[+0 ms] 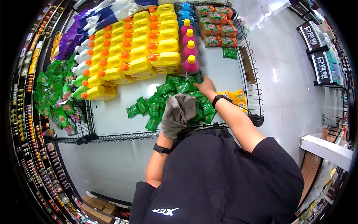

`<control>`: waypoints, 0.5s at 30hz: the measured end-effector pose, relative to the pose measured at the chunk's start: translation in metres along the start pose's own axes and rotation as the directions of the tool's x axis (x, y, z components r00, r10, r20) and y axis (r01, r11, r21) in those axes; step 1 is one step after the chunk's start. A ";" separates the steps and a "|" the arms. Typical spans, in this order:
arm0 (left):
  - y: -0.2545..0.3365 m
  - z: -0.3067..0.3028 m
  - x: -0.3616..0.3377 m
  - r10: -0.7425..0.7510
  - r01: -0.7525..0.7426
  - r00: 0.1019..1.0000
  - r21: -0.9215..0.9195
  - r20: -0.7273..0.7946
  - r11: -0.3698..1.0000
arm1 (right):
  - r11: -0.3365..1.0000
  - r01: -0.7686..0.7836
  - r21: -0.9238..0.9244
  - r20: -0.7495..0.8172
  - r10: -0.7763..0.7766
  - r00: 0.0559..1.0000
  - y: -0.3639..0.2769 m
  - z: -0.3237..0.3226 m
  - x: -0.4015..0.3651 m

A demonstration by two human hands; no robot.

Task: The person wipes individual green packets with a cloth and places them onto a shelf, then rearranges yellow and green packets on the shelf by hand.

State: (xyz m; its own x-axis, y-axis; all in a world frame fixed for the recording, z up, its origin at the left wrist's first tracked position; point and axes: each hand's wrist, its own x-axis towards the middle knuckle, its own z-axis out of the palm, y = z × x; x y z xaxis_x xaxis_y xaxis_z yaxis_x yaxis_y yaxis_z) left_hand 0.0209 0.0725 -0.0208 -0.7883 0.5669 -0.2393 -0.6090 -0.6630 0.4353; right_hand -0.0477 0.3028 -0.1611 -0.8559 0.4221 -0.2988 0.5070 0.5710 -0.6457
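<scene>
A grey cloth (pixel 179 114) covers my left hand (pixel 165 140) and hides its fingers; it hangs over the near side of a pile of small green packets (pixel 164 89). My right hand (pixel 206 86) reaches to the far right of that pile, its fingers closed on a green packet (pixel 196 77) just in front of the nearest pink bottle with a yellow cap (pixel 191 64). Yellow packets (pixel 237 98) lie right of the pile, partly behind my right forearm.
Rows of yellow jugs (pixel 167 61) with orange caps fill the far left of the white shelf (pixel 112 123). Wrapped green-and-orange packs (pixel 218 28) stand at the far right, a lone green packet (pixel 229 53) before them. A black wire rail (pixel 254 84) edges the shelf.
</scene>
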 end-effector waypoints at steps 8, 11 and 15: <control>-0.002 -0.025 0.006 -0.090 0.089 0.995 -0.026 -0.050 0.996 | 0.914 0.082 0.398 0.024 -0.099 0.995 -0.055 -0.060 -0.118; -0.014 -0.005 0.020 -0.064 0.047 0.995 0.214 0.074 0.976 | 0.679 0.721 0.137 -0.136 -0.708 0.693 -0.065 -0.070 -0.160; -0.002 0.006 0.028 0.134 -0.582 0.811 0.809 0.569 0.088 | 0.608 0.792 0.060 -0.069 -0.789 0.611 -0.068 -0.098 -0.184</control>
State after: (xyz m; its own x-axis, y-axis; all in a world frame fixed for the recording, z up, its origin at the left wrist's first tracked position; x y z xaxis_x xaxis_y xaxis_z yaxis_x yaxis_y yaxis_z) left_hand 0.0004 0.0929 -0.0228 -0.6710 0.6493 0.3580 0.4760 0.0069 0.8794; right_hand 0.0849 0.2556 0.0069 -0.9155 -0.1440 0.3756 -0.3759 0.6387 -0.6714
